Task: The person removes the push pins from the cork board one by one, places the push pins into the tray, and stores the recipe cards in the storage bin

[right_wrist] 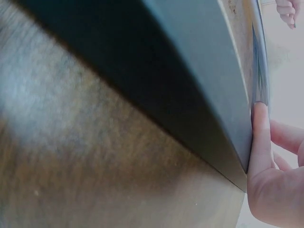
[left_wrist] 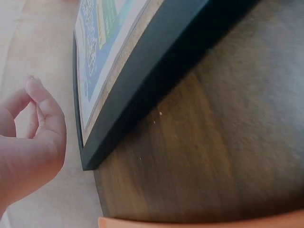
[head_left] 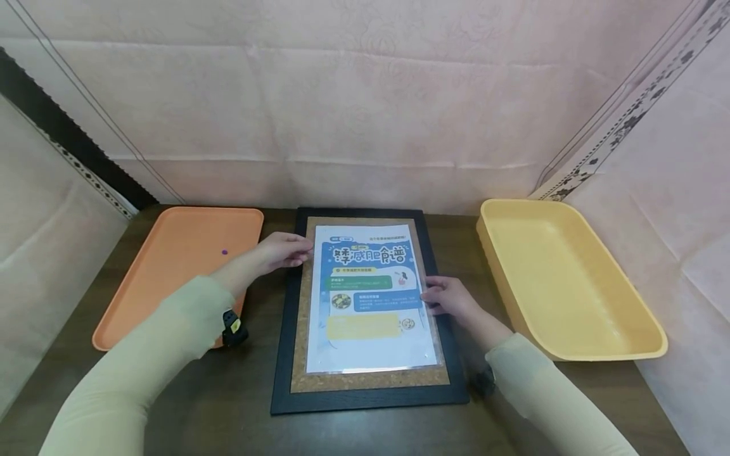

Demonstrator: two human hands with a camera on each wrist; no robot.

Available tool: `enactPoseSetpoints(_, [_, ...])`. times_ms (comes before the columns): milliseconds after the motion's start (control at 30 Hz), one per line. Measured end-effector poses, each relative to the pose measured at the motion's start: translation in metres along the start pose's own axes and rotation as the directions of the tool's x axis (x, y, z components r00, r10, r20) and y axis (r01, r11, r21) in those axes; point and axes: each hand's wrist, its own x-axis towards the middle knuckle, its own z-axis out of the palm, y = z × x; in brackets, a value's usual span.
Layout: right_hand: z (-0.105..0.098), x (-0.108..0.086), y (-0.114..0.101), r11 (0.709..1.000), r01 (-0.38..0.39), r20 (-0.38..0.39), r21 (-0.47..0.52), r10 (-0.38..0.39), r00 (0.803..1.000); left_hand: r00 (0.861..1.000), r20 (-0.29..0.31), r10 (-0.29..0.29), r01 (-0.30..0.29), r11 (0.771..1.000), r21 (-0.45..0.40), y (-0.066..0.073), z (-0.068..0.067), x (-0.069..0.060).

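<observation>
A blue and white printed sheet [head_left: 365, 285], which looks laminated, lies on a cork board [head_left: 371, 380] with a dark frame [head_left: 371, 400]. My left hand [head_left: 287, 250] is by the sheet's upper left edge, over the frame. Its thumb and finger meet in a pinch in the left wrist view; a small dark tip shows at those fingers in the right wrist view, too small to name. My right hand [head_left: 453, 296] pinches the sheet's right edge, one finger [right_wrist: 260, 137] low against the frame and others above. The sheet's edge bows slightly there.
An orange tray [head_left: 188, 253] lies left of the board, with a small purple dot-like piece [head_left: 225, 252] on it. To the right stands a deep yellow bin [head_left: 570, 285]. Pale cloth [head_left: 365, 107] hangs behind the dark wooden table [head_left: 228, 405] and at both sides.
</observation>
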Motion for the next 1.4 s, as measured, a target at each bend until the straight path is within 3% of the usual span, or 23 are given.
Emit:
enactPoseSetpoints(333, [0.0,-0.001,0.0,1.0,-0.003,0.001,0.0,0.003,1.0,0.999,0.016,0.029,-0.029,0.999,0.017,-0.015,-0.017,-0.023])
enactPoseSetpoints(767, [0.001,-0.001,0.0,1.0,-0.004,-0.007,0.015,0.004,1.0,0.999,0.052,0.006,-0.006,1.0,-0.005,-0.024,-0.027,-0.041])
enactPoseSetpoints(1033, [0.003,0.003,-0.006,1.0,-0.023,-0.002,-0.015,0.023,1.0,0.997,0.057,0.055,-0.055,0.998,-0.002,-0.023,-0.034,-0.057])
enactPoseSetpoints(1233, [0.003,0.002,-0.013,0.999,-0.012,0.013,-0.032,0.012,1.0,0.995,0.069,0.067,-0.067,0.998,-0.005,-0.022,-0.034,-0.061])
enactPoseSetpoints(1400, [0.006,-0.001,-0.016,0.999,0.016,0.018,0.04,-0.017,1.0,0.997,0.055,0.06,-0.06,0.998,-0.004,-0.02,-0.031,-0.062])
